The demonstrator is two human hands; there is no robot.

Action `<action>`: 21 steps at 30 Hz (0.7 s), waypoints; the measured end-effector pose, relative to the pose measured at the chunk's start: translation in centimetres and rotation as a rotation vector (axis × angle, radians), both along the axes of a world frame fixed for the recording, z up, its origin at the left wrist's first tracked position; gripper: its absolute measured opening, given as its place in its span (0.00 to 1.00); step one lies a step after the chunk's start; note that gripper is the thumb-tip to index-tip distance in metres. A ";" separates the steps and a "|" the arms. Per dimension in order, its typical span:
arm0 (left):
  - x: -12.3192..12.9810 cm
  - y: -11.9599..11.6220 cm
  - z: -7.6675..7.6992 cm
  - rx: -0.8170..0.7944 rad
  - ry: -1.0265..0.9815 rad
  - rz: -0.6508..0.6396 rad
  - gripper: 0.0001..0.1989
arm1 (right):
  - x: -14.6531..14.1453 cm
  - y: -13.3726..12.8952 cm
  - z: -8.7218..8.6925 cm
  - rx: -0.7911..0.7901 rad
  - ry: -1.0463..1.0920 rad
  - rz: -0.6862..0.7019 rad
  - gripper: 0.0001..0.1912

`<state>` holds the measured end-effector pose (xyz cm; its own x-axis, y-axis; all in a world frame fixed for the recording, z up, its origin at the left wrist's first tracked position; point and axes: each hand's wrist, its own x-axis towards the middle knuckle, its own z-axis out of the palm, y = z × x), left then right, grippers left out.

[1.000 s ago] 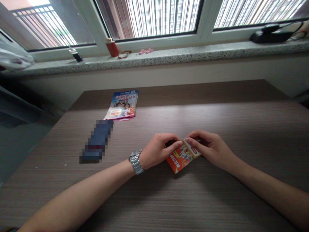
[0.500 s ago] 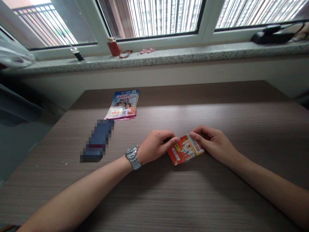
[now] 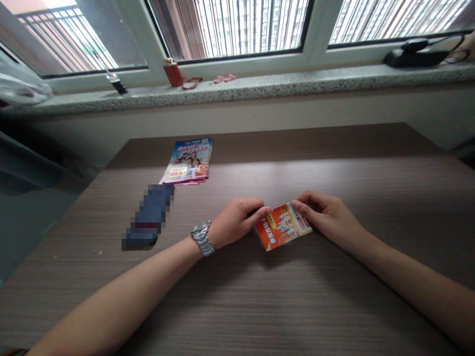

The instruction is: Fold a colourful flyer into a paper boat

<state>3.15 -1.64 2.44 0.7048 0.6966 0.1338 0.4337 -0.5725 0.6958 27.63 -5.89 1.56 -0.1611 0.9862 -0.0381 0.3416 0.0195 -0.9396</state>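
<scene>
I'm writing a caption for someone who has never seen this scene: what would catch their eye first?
Probably the bright orange leaflet, held between the left hand and the right hand over the brown table. Next, perhaps, the silver watch on the left wrist, then the colourful stack of flyers toward the table's far left, just beyond a dark, pixelated object.

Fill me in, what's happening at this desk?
A person is holding a small orange printed leaflet over the desk. The left hand pinches its left end and the right hand pinches the other. A stack of leaflets and a pixelated dark blue object lie on the desk off to the left.
</scene>
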 end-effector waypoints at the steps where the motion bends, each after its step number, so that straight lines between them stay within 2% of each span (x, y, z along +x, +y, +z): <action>1: 0.0 0.0 0.0 0.002 -0.004 0.001 0.22 | 0.0 0.0 0.0 0.002 -0.005 0.001 0.18; 14: -0.6 0.8 -1.4 0.021 -0.007 0.109 0.27 | 0.3 -0.3 -0.8 0.039 -0.094 0.057 0.17; 21: -0.7 0.6 -1.3 0.071 -0.002 0.200 0.22 | 1.0 0.0 -1.1 0.048 -0.103 0.023 0.17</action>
<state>2.43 -1.00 1.15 0.5528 0.8116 0.1888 0.5423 -0.5224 0.6580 28.59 -5.92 0.41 -0.1819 0.9833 -0.0086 0.4356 0.0727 -0.8972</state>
